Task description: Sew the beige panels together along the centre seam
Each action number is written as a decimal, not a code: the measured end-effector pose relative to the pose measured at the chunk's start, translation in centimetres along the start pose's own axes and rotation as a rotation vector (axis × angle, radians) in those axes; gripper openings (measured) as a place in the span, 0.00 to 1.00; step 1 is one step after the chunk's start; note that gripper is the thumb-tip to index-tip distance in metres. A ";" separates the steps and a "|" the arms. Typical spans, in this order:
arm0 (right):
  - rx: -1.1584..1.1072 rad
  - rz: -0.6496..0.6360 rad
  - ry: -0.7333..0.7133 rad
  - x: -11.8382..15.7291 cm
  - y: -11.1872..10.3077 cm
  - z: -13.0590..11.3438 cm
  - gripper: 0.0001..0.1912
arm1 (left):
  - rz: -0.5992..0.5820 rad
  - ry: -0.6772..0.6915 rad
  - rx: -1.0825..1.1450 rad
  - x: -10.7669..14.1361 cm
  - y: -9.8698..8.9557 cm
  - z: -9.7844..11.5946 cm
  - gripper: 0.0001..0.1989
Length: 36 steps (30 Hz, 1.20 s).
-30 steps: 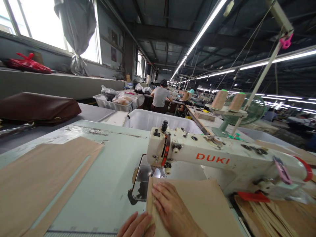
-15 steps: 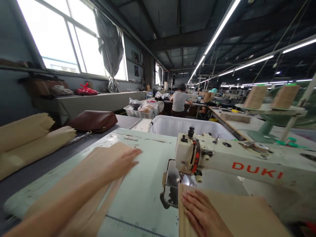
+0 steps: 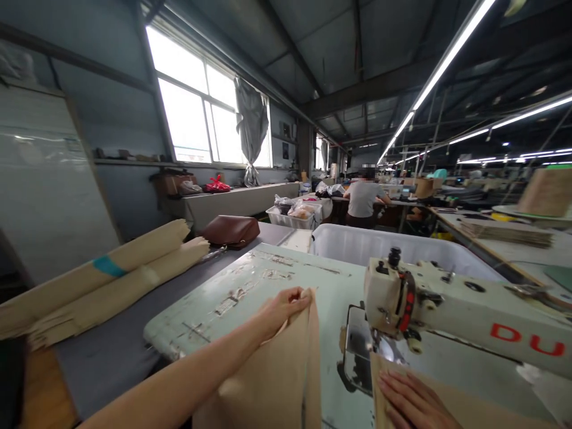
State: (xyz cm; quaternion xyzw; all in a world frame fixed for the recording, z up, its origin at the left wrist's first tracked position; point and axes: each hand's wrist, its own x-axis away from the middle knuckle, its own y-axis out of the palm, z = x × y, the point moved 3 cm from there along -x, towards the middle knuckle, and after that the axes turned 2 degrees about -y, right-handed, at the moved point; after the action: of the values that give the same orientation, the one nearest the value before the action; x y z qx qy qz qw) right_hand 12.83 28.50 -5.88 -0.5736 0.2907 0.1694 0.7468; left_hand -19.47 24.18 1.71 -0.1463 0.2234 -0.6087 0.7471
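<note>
My left hand (image 3: 281, 313) pinches the far end of a tan sheet of fabric (image 3: 263, 378) that hangs toward me over the pale green machine bed. A long folded strip shows along the sheet's right side. My right hand (image 3: 413, 396) lies flat, fingers stretched, on a second tan piece (image 3: 476, 408) with layered edges. That piece reaches up to the presser foot area of a white sewing machine (image 3: 469, 307), just beyond my right fingertips. Whether the needle is in the fabric I cannot tell.
Rolls of tan material (image 3: 134, 262) lie on the left beside a brown leather bag (image 3: 230, 230). Behind the machine stands a white plastic bin (image 3: 353, 239). Further off, a person (image 3: 361, 199) sits at a table. Tan sheets are stacked (image 3: 504, 232) at the right.
My left hand has gone from lying open over the left sheet to gripping its far end, and the sheet has shifted right and lifted. My view has turned left. The right hand stays on its fabric.
</note>
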 end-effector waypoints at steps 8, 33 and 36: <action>-0.194 -0.227 0.379 -1.6 -2.9 -4.0 0.24 | -0.193 0.305 0.008 3.3 14.5 4.2 0.23; -0.266 -0.363 0.475 -1.8 -3.7 -3.9 0.25 | -0.178 0.465 -0.509 4.0 13.6 1.8 0.21; -0.240 -0.375 0.468 -1.7 -3.7 -3.8 0.22 | -0.179 0.459 -0.500 3.3 13.9 1.5 0.19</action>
State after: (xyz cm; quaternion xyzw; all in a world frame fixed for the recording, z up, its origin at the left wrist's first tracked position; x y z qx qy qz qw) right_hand 12.76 23.98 -2.66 -0.7246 0.3215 -0.0746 0.6050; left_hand -6.45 23.93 -4.37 -0.2032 0.5140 -0.6154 0.5620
